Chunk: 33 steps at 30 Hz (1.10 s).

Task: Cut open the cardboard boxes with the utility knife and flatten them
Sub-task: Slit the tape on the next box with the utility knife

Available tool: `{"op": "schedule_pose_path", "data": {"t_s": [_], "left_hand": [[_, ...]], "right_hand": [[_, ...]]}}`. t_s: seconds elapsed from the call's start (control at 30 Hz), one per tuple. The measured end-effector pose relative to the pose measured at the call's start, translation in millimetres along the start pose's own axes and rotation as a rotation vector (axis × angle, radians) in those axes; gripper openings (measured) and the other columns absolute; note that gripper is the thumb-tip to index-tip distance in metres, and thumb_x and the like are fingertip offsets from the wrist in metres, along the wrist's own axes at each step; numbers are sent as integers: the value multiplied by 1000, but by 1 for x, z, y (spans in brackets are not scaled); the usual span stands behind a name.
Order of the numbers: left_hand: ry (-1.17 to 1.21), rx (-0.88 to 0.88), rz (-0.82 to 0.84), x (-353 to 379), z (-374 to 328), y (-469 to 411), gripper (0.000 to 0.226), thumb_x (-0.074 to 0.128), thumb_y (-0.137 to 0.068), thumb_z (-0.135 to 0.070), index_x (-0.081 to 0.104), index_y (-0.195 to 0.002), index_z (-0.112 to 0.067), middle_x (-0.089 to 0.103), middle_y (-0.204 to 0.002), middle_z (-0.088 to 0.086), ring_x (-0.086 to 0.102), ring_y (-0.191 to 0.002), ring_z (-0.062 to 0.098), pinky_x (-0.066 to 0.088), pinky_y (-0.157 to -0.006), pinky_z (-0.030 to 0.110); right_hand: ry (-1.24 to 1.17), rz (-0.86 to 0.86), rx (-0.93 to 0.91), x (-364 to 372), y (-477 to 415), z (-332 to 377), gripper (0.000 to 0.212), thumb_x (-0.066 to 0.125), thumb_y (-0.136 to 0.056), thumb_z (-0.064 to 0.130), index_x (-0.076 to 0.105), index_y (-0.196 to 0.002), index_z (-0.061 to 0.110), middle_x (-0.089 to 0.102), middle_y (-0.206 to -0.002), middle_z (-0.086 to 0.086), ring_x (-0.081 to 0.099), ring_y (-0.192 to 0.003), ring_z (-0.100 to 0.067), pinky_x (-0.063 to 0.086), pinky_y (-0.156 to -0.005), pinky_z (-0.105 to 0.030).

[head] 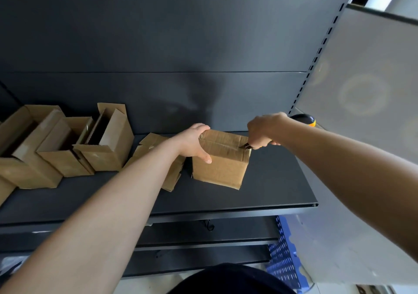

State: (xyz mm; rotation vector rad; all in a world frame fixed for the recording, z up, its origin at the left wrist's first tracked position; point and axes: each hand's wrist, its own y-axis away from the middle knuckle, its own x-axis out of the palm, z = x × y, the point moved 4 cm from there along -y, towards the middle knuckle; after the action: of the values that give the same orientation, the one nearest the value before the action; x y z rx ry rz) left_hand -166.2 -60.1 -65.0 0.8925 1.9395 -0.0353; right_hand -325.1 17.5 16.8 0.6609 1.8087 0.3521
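A closed, taped cardboard box (222, 167) stands on the dark metal shelf (260, 194). My left hand (194, 142) grips its left top edge, fingers over the far side and thumb on the front face. My right hand (263, 128) holds the utility knife (247, 145), whose blade tip touches the right end of the tape seam on the box top. Most of the knife handle is hidden inside my fist.
Flattened cardboard (156, 157) lies just left of the box, partly under my left forearm. Three opened boxes (67, 144) stand farther left. A black and orange object (305, 119) sits at the shelf's back right. A blue perforated crate (285, 259) is below.
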Motion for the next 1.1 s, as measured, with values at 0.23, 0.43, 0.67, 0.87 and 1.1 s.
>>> {"op": "schedule_pose_path", "data": {"t_s": [0.23, 0.43, 0.67, 0.87, 1.1], "left_hand": [[-109, -16, 30, -1, -6, -6, 110, 85, -67, -32, 16, -152, -27, 9, -158, -13, 23, -143, 19, 32, -111, 39], [-120, -21, 35, 0, -6, -5, 109, 84, -68, -33, 16, -152, -27, 10, -157, -13, 26, -141, 20, 35, -109, 39], [-180, -244, -54, -7, 8, 2, 125, 73, -60, -69, 9, -151, -12, 10, -156, 4, 29, -139, 27, 41, -104, 43], [-297, -332, -106, 0, -16, 3, 112, 50, -72, -80, 10, -149, -9, 39, -145, 17, 47, -127, 35, 44, -96, 43], [163, -267, 48, 17, -42, 7, 59, 57, -95, -27, 31, -141, -2, 66, -102, 16, 69, -87, 26, 55, -84, 39]], "right_hand": [[-95, 109, 57, 3, 5, -27, 19, 55, -88, 17, 55, -71, 9, 54, -60, -1, 50, -48, -18, 41, -55, -25], [-103, 153, 125, 4, 8, -52, 17, 55, -89, 17, 63, -83, 4, 58, -62, -8, 55, -51, -22, 46, -59, -26], [-183, -44, 294, 9, 4, -98, 16, 45, -86, 2, 53, -73, 4, 54, -70, -10, 53, -56, -23, 46, -70, -34], [-746, -14, 176, 28, -29, -53, 26, 36, -98, 14, 53, -105, -4, 64, -77, -17, 63, -60, -26, 54, -68, -32], [-1218, 55, 142, 45, -49, -22, 23, 35, -103, 16, 50, -99, -2, 55, -80, -10, 57, -59, -23, 53, -70, -37]]}}
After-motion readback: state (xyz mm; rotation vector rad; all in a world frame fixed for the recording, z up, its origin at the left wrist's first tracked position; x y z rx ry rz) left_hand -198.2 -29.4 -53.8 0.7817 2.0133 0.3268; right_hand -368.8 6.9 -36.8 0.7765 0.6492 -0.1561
